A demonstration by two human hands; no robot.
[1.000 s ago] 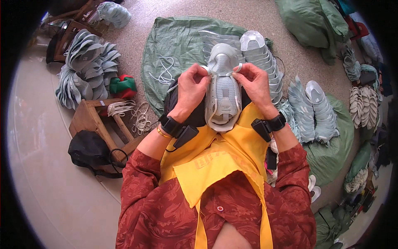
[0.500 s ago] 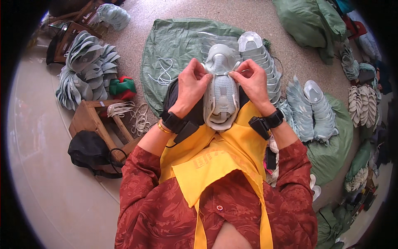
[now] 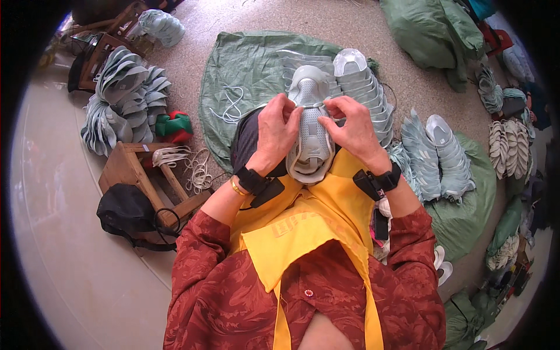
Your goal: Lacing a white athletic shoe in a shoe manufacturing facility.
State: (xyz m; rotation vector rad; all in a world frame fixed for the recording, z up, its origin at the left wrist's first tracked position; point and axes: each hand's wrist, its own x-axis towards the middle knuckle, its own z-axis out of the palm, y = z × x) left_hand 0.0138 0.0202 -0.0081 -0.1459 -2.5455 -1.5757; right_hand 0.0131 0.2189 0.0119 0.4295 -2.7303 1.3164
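A pale grey-white shoe upper [image 3: 313, 149] lies lengthwise over my lap, its rounded end toward the yellow apron [image 3: 303, 227]. Across its mesh middle runs a white shoelace [image 3: 311, 106]. On the left side of the upper, my left hand [image 3: 275, 131] pinches the lace between thumb and fingertips. My right hand [image 3: 356, 131] is bent at the opposite edge, fingertips on the lace and thumb lower down against the upper. The exact grip of the right fingertips is partly hidden.
Ahead lies a green sheet [image 3: 245, 64] with a loose white lace [image 3: 228, 105]. Stacked shoe uppers [image 3: 373, 93] stand beyond my right hand, with more stacks [image 3: 449, 157] farther right. At left are a wooden stool [image 3: 125, 160], a black bag [image 3: 125, 213] and heaped uppers [image 3: 119, 99].
Both hands have shifted slightly down along the upper, and the lace between them now lies straighter across it. My right thumb has dropped away from its index fingertip.
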